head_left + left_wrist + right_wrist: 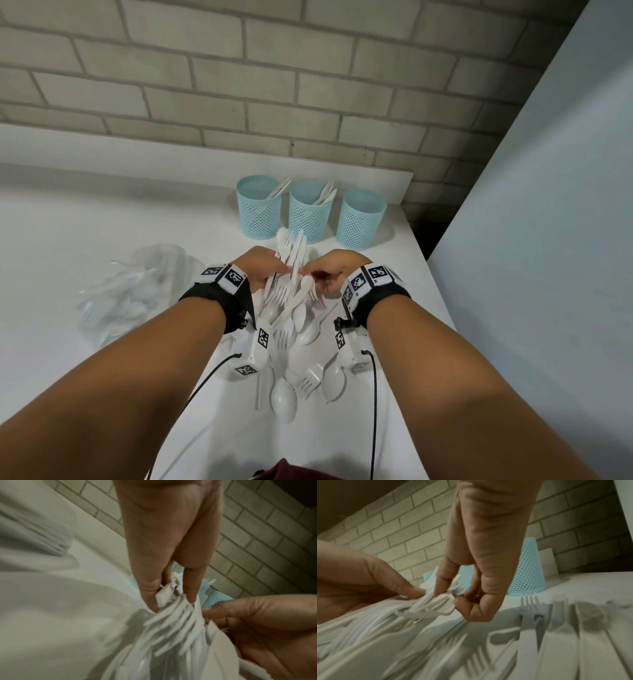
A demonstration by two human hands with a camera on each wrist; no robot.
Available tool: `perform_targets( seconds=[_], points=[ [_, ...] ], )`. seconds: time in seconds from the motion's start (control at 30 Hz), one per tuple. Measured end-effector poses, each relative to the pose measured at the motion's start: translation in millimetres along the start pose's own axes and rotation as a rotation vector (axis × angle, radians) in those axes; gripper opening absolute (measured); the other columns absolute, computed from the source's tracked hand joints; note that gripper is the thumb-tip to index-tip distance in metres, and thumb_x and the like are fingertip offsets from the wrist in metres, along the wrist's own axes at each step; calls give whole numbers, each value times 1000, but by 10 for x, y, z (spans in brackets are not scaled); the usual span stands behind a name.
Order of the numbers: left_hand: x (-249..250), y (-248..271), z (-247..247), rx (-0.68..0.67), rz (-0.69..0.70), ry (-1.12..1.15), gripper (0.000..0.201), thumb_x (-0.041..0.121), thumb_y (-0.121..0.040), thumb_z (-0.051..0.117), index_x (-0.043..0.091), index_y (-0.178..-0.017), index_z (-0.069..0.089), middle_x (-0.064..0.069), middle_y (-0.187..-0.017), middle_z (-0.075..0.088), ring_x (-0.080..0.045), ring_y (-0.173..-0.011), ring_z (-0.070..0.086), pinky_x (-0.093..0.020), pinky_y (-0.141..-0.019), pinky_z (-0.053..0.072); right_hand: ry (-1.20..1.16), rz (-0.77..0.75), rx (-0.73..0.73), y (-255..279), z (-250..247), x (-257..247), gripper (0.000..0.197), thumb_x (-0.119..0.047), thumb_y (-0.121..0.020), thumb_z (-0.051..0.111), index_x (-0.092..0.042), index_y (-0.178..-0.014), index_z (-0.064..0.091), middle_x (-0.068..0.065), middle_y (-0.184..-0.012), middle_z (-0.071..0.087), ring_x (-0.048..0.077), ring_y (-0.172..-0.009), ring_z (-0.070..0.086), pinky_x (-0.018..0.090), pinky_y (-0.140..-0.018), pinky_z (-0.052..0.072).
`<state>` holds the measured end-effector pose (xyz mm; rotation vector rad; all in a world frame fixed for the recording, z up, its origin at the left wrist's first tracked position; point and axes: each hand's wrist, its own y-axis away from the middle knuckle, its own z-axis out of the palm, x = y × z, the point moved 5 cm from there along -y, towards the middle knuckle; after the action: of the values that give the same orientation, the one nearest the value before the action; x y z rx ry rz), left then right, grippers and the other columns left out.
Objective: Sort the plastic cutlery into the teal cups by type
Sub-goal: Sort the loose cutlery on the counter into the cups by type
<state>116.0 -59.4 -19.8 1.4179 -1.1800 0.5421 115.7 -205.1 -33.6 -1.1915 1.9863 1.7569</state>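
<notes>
Three teal mesh cups stand in a row at the back: the left cup [259,209] holds white handles, the middle cup [309,214] holds spoons, and the right cup [361,221] shows nothing inside. My left hand [274,270] grips a fanned bundle of white plastic forks [291,267] just in front of the cups. My right hand [320,277] pinches one piece of that bundle with thumb and fingers [440,588]. In the left wrist view the fork tines [173,616] spread below my left fingers [147,588]. Loose forks, spoons and knives [301,346] lie under my wrists.
A crumpled clear plastic bag [137,291] lies left of the pile. The white counter [85,222] ends at a brick wall behind the cups and at its right edge near a pale panel [548,205]. More loose forks [529,608] lie in front of the right cup [527,574].
</notes>
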Motion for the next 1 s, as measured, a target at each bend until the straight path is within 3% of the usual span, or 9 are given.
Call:
perform_targets(
  seconds=[0.07, 0.17, 0.3, 0.4, 0.57, 0.67, 0.77, 0.9, 1.0],
  points=[
    [40, 48, -16, -31, 12, 95, 32, -3, -88, 56, -5, -120, 56, -21, -117, 63, -34, -106, 61, -46, -99, 46, -53, -24, 4, 60, -43, -78, 22, -19, -84, 68, -10, -72, 51, 4, -64, 46, 12, -54, 43, 23, -58, 42],
    [153, 112, 7, -92, 92, 190, 35, 1, -96, 44, 2, -130, 50, -18, -124, 60, -32, -115, 58, -45, -102, 44, -164, -106, -24, 169, -122, -177, 17, -13, -86, 66, -12, -77, 51, 2, -67, 45, 12, -59, 44, 23, -62, 46],
    [233, 90, -47, -64, 153, 209, 34, 13, -99, 40, 7, -132, 48, -13, -127, 58, -30, -118, 54, -48, -106, 39, -231, -236, -2, 259, -255, -316, 17, -16, -90, 61, -16, -75, 53, 1, -79, 59, 15, -71, 56, 28, -69, 48],
    [309, 96, -93, -15, 165, 198, 34, 22, -100, 38, 12, -131, 48, -12, -124, 59, -32, -118, 54, -49, -100, 43, -284, -325, 2, 307, -316, -376, 7, -16, -92, 58, -20, -86, 58, -1, -86, 64, 14, -79, 61, 32, -77, 49],
    [463, 130, -94, 15, 260, 203, 32, 17, -102, 32, 7, -129, 47, -12, -110, 62, -29, -102, 58, -37, -81, 48, -387, -468, 29, 356, -395, -447, 10, -15, -97, 50, -21, -96, 58, -2, -89, 67, 12, -84, 64, 32, -74, 51],
    [530, 136, -111, 79, 350, 190, 33, 14, -101, 32, 4, -129, 46, -8, -99, 61, -24, -94, 56, -40, -86, 46, -414, -516, 49, 353, -425, -486, 13, -17, -98, 48, -21, -96, 60, 0, -93, 69, 14, -90, 65, 36, -85, 51],
    [556, 117, -134, 133, 406, 184, 31, 12, -100, 31, 2, -125, 47, -4, -87, 59, -13, -79, 56, -31, -74, 45, -436, -544, 88, 353, -454, -526, 14, -18, -98, 47, -19, -96, 61, 1, -91, 69, 15, -89, 65, 38, -91, 49],
    [594, 90, -176, 202, 466, 215, 31, 11, -100, 30, 4, -124, 47, -6, -83, 54, -19, -78, 56, -37, -88, 50, -551, -616, 138, 401, -521, -590, 11, -14, -96, 50, -13, -97, 61, -1, -79, 70, 14, -78, 64, 30, -77, 52],
    [625, 112, -160, 214, 508, 275, 20, 11, -101, 29, 12, -117, 42, -3, -76, 45, -17, -72, 51, -16, -59, 52, -602, -662, 116, 436, -538, -646, 10, -13, -95, 53, -9, -96, 61, 0, -82, 72, 13, -80, 69, 30, -82, 54]
  ],
)
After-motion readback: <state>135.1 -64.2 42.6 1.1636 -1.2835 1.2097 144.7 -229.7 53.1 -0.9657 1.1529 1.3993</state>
